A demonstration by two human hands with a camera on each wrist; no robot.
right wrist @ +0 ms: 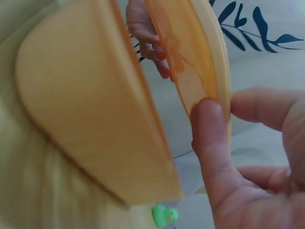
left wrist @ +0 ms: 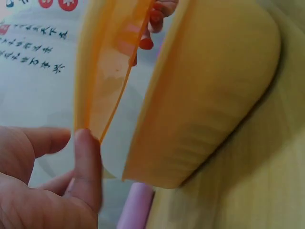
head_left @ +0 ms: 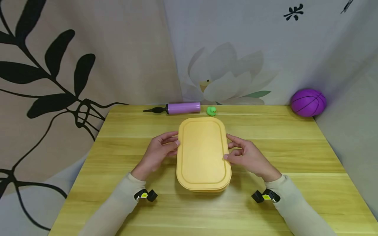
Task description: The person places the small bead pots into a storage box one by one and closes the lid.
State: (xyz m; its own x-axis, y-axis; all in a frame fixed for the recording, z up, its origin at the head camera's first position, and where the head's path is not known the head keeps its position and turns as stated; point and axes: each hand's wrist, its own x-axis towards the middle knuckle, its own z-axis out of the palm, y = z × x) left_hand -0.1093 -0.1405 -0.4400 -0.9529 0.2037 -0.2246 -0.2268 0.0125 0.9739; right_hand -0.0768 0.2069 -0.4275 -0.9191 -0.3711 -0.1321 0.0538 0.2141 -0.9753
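Observation:
Both hands hold a yellow plastic lid [head_left: 203, 150] with rounded corners, one at each long side. My left hand [head_left: 160, 150] pinches its left edge between thumb and fingers, and my right hand [head_left: 249, 157] does the same at the right edge. Below the lid, a deep yellow food container [left wrist: 214, 86] stands on the table. The wrist views show a gap between the lid and the container's rim. An orange translucent inner edge [right wrist: 183, 71] lines the lid's underside. From the head view, the lid hides nearly all of the container.
At the table's [head_left: 118, 164] back edge lie a purple hand pump [head_left: 183, 108] with a black nozzle and a small green rubber duck [head_left: 211, 111]. A purple basketball [head_left: 308, 102] sits at the back right corner. Patterned curtains [head_left: 133, 49] hang behind.

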